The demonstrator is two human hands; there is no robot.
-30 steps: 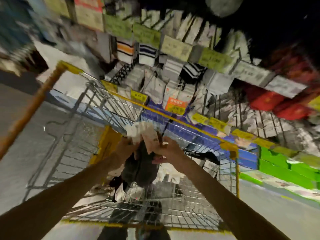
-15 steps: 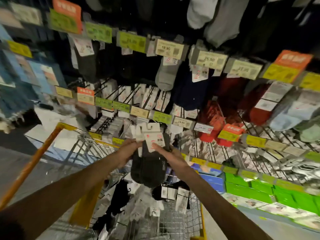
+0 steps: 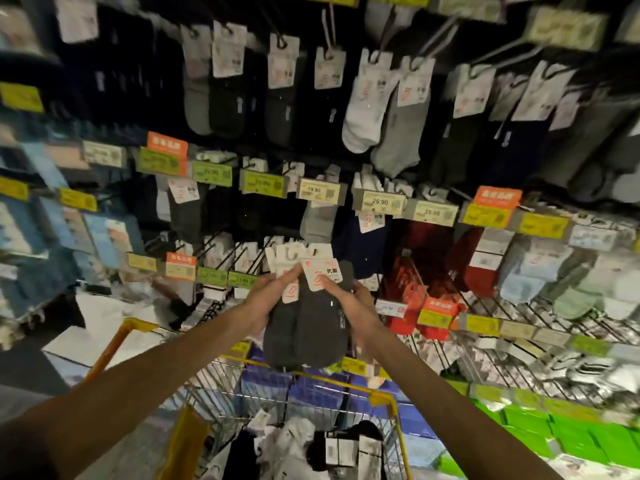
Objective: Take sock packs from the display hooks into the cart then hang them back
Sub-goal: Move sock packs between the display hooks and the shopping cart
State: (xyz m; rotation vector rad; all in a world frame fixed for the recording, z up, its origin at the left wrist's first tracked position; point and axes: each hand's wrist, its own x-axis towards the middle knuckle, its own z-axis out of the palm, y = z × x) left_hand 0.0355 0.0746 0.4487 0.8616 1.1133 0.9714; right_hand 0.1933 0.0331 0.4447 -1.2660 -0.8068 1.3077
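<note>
Bundle of dark grey sock packs with white card headers [image 3: 304, 327] held up before the display, above the yellow-rimmed wire cart [image 3: 381, 398], gripped by the left hand [image 3: 266, 301], front card marked 抗菌 pinched by the right hand [image 3: 349, 303], yellow shelf price tags read 19.90 [image 3: 314, 190] and 25.90 [image 3: 380, 201]

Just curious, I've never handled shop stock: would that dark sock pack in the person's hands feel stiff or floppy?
Probably floppy: the dark sock pack hangs limp below its white card tags, which look like the only stiff part. It is likely light too, since the left hand and right hand hold it up by its upper half alone.
</note>
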